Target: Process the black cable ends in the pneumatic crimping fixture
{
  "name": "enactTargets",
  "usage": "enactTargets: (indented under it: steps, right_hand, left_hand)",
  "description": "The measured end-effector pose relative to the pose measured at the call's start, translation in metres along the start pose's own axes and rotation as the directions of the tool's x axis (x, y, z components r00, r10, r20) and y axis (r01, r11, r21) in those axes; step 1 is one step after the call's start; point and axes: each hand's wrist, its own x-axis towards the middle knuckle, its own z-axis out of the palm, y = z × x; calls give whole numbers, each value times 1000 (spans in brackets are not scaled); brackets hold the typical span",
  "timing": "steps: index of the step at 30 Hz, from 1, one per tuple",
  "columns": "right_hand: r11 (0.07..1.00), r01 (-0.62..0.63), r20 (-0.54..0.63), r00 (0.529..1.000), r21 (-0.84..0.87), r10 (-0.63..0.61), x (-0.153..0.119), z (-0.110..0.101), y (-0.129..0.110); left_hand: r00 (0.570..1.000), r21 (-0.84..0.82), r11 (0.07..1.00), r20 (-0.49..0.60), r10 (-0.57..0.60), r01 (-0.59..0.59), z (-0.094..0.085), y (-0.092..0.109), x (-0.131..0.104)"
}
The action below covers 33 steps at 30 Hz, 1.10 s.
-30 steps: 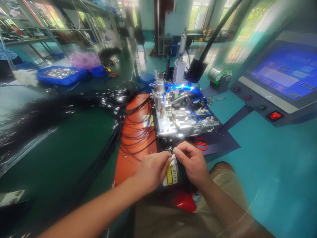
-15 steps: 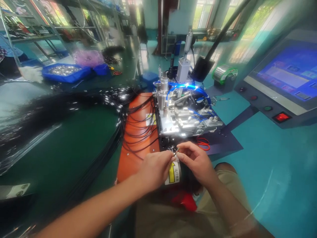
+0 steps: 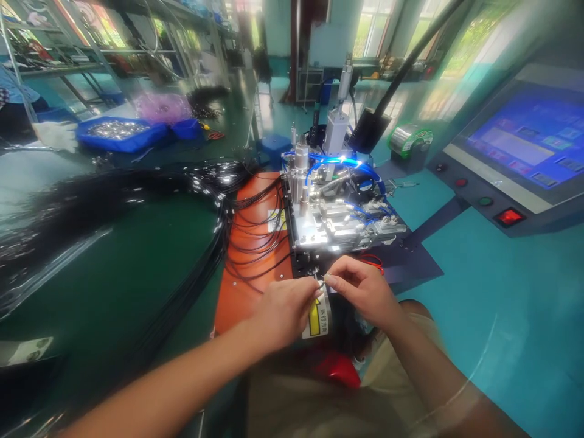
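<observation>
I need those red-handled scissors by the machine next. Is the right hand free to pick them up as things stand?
Probably not yet: the right hand is pinching a small wire end with the left hand. The scissors lie close behind it, unobstructed.

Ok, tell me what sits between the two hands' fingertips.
A small dark wire end, pinched between left hand and right hand, in the head view.

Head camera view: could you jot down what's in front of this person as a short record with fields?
Left hand: left hand pinches a thin black wire at its tip
Right hand: right hand pinches the same tip from the other side
Just beyond: metal fixture with blue tubing
Left of fixture: orange plate under black cable bundle
Far right: blue touchscreen, red button
</observation>
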Motion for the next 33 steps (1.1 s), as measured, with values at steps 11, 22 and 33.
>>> enactTargets:
  steps: [11,22,33]
  right_hand:
    - [996,59,-190,981,72,-45,-6,15,20]
    - [997,80,-309,948,14,-72,-9,28,21]
    - [985,80,-190,976,-151,-109,-10,14,7]
  left_hand:
    - [1000,-5,1000,-3,-31,31,0,1,0]
    - [999,-34,998,4,-48,48,1,0,0]
    - [1000,-14,999,0,-30,30,1,0,0]
